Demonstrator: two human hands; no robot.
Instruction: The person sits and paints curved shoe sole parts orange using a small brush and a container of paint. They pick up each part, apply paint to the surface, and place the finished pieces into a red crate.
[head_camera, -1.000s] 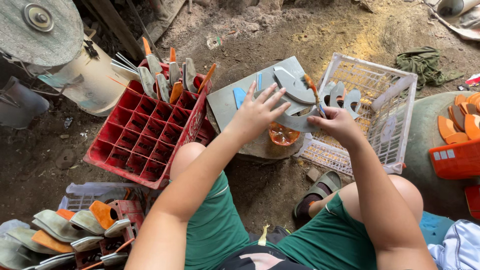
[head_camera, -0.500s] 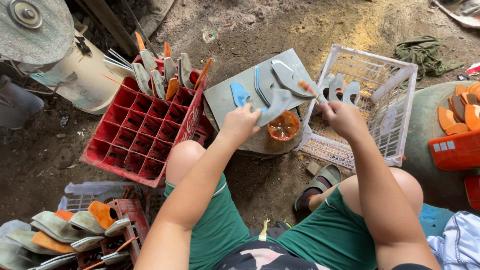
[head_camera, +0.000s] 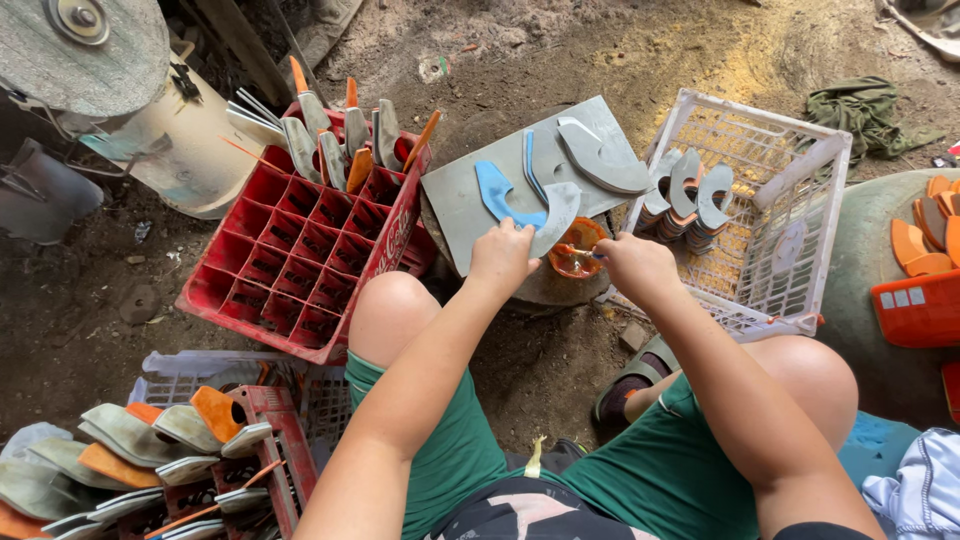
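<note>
My left hand (head_camera: 503, 255) grips a grey curved sole-shaped piece (head_camera: 556, 214) at its lower end, over a grey board (head_camera: 462, 196). On the board lie a blue curved piece (head_camera: 497, 192) and another grey curved piece (head_camera: 603, 158). My right hand (head_camera: 637, 264) holds a thin brush (head_camera: 592, 253) whose tip reaches into a small orange bowl (head_camera: 574, 246) on a round stump just below the board.
A red compartment crate (head_camera: 300, 255) with several upright pieces stands at left. A white plastic basket (head_camera: 768, 210) holding stacked curved pieces stands at right. More pieces fill crates at lower left (head_camera: 150, 450). An orange crate (head_camera: 922, 300) sits far right. Dirt floor all around.
My left hand has drawn the grey piece down toward me off the board. My right hand has dropped from the piece to the orange bowl with the brush.
</note>
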